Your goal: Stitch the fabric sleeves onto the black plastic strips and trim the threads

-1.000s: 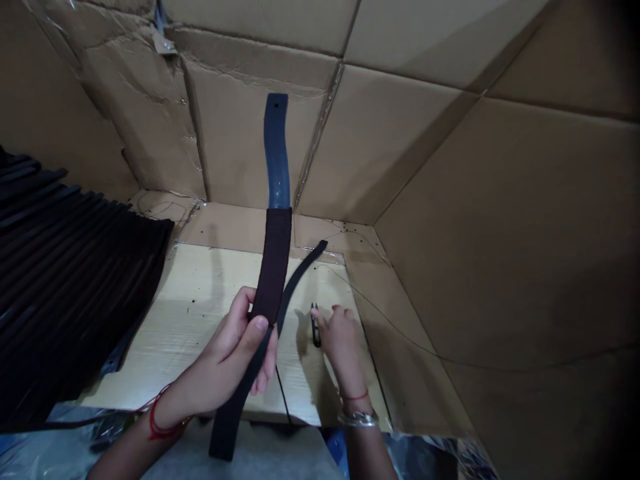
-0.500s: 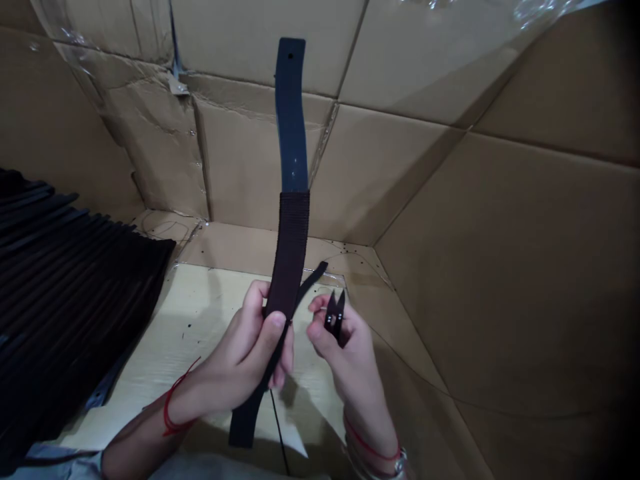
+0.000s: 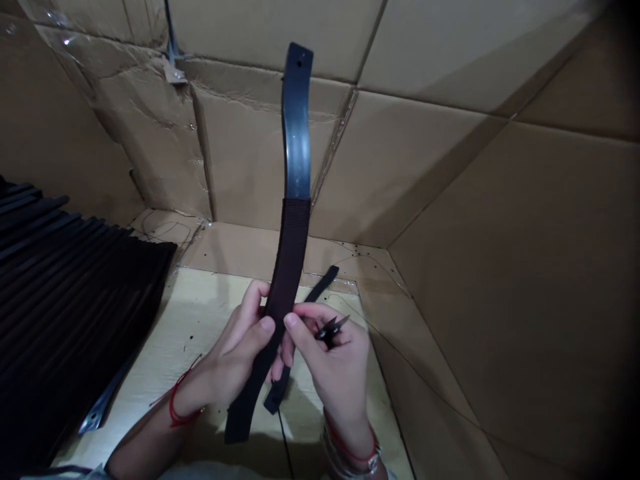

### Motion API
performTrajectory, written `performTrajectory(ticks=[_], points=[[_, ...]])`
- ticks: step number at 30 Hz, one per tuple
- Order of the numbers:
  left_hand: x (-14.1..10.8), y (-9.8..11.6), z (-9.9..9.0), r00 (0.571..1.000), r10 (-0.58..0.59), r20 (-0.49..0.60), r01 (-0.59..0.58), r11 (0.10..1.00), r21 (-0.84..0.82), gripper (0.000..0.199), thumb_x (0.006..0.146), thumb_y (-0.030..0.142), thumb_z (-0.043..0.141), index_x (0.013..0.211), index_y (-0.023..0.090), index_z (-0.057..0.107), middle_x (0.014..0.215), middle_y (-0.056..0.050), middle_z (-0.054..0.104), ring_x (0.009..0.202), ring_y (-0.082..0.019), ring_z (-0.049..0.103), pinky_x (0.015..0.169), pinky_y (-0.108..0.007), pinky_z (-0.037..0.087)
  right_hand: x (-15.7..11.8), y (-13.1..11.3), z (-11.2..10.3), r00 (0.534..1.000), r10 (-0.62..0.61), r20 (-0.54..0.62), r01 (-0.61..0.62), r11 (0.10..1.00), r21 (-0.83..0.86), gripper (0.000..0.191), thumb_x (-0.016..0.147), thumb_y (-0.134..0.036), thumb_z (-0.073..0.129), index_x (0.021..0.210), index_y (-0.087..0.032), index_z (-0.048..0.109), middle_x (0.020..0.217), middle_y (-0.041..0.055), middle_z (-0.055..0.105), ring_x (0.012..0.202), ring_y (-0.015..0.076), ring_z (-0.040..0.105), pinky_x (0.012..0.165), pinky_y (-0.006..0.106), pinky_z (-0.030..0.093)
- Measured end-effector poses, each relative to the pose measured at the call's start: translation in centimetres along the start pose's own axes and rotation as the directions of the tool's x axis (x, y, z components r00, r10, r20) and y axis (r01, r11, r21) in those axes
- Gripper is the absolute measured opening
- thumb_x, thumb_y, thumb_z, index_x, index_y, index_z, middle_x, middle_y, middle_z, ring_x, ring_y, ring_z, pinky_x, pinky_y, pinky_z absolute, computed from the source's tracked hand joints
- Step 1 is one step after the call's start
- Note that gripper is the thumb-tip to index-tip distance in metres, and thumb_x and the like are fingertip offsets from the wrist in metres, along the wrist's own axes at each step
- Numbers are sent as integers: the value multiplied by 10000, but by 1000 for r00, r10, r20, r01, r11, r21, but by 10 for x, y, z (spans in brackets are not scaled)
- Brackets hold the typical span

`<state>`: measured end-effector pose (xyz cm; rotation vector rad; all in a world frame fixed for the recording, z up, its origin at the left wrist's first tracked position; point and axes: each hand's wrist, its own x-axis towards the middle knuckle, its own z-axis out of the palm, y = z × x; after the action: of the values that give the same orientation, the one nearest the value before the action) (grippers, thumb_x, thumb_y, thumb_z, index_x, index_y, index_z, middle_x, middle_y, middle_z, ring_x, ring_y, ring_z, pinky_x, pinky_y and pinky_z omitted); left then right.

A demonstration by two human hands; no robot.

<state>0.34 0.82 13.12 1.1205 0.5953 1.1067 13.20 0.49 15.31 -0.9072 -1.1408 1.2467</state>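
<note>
A long dark strap stands nearly upright before me, with a glossy blue-black upper part that has a hole near its tip and a ribbed dark brown fabric section below. My left hand is closed around its lower part, thumb on the front face. Against the strap's right edge, my right hand pinches with thumb and forefinger. Small black thread snips are tucked in that same hand, blades pointing right. Behind the hands, a narrow black strip runs diagonally, its middle partly hidden by the fingers.
A thick stack of similar dark straps fills the left side. Cardboard walls rise behind and to the right. Loose thread trails along the right, and dark specks dot the pale board underneath.
My right hand has moved left onto the strap's edge, and the snips have tipped from upright to pointing right. The narrow strip now sits apart from the strap's front, behind it.
</note>
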Motion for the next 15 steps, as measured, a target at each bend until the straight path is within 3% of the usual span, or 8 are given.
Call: performTrajectory(ticks=[4, 9, 15], points=[[1, 1, -3, 1000, -20, -23, 22, 997, 71, 194, 971, 414, 372, 1054, 239, 376, 631, 25, 614, 449, -88, 534, 435, -166, 431, 1, -3, 0, 998, 50, 44, -51, 998, 22, 130, 840, -284, 681, 828, -195, 588, 481, -57, 553, 378, 128, 597, 369, 209, 501], [-3, 10, 1, 992, 68, -107, -47, 982, 184, 134, 991, 362, 343, 1060, 249, 366, 653, 56, 577, 469, -63, 519, 455, -146, 433, -8, -12, -10, 962, 127, 240, -129, 992, -9, 200, 949, -355, 549, 1109, -282, 454, 632, -60, 587, 468, 69, 533, 430, 163, 433], [-4, 10, 2, 965, 164, -203, -109, 960, 257, 124, 991, 357, 347, 1052, 250, 366, 606, 66, 576, 469, -74, 521, 467, -155, 446, -16, -17, -15, 947, 98, 306, -38, 980, -194, 98, 997, -308, 459, 1071, -288, 397, 542, -109, 465, 372, 35, 362, 371, 137, 325]])
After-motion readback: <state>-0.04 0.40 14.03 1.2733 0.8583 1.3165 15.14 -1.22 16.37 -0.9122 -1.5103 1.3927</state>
